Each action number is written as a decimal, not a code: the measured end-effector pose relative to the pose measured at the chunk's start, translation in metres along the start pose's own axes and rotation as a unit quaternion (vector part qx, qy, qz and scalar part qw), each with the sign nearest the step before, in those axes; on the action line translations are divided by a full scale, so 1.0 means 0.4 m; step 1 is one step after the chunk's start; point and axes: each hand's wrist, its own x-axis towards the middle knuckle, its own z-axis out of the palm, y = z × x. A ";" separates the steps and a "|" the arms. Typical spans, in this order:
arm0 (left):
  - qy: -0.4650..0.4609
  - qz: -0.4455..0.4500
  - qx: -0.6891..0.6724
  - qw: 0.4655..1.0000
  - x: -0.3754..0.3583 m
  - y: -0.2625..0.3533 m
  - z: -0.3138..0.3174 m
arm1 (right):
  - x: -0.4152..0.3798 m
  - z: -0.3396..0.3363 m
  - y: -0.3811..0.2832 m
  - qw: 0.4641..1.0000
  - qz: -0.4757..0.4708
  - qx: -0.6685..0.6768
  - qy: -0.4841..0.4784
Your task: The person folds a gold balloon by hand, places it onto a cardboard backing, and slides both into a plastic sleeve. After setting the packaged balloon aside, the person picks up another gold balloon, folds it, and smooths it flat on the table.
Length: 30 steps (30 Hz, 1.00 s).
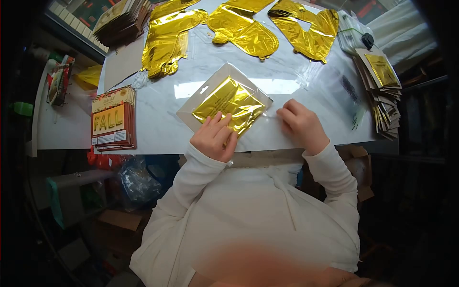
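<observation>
fingers: left hand [213,136] presses foil packet [225,102], right hand [300,123] curled at its clear edge | packet: light, slippery, creases easily | grip: edges

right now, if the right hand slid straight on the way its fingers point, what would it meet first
The right hand points left along the table, so it would probably first meet the clear bag with folded gold foil, already almost at its fingertips; the gap is hard to judge.
</observation>
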 end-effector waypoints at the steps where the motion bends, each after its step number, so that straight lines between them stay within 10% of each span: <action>1: 0.001 0.005 0.003 1.000 0.000 -0.002 -0.001 | 0.002 0.002 0.006 0.999 0.025 -0.023 0.033; 21: -0.079 0.002 0.054 0.995 0.013 -0.001 -0.022 | 0.059 0.031 0.036 0.996 0.027 0.000 0.080; 30: -0.147 0.015 0.097 0.984 -0.002 -0.026 -0.004 | 0.024 -0.048 0.066 0.992 -0.056 0.036 -0.106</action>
